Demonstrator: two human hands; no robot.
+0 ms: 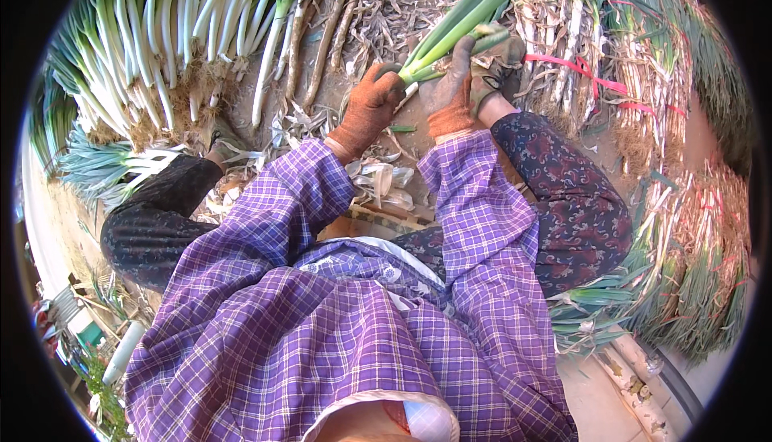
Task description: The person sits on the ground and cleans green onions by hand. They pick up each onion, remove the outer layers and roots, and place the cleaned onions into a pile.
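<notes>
Both my hands wear rough orange work gloves, with the right one's palm and thumb darkened by dirt. A large green onion (pixel 460 30) slants between them, its green leaves fanning up toward the far right. My left hand (pixel 373 106) is closed around it near where the white stalk turns green. My right hand (pixel 450 92) is closed at the other side of the stalk, thumb raised, pressed against a drooping outer leaf (pixel 489 38). The lower stalk is mostly hidden by the gloves.
Cleaned green onions (pixel 181 36) with white stalks and brown roots lie in a thick row at the far left. Unpeeled bundles (pixel 575 48) tied with pink ribbon (pixel 583 69) line the right. Dry peelings (pixel 386 180) litter the ground between my bent legs.
</notes>
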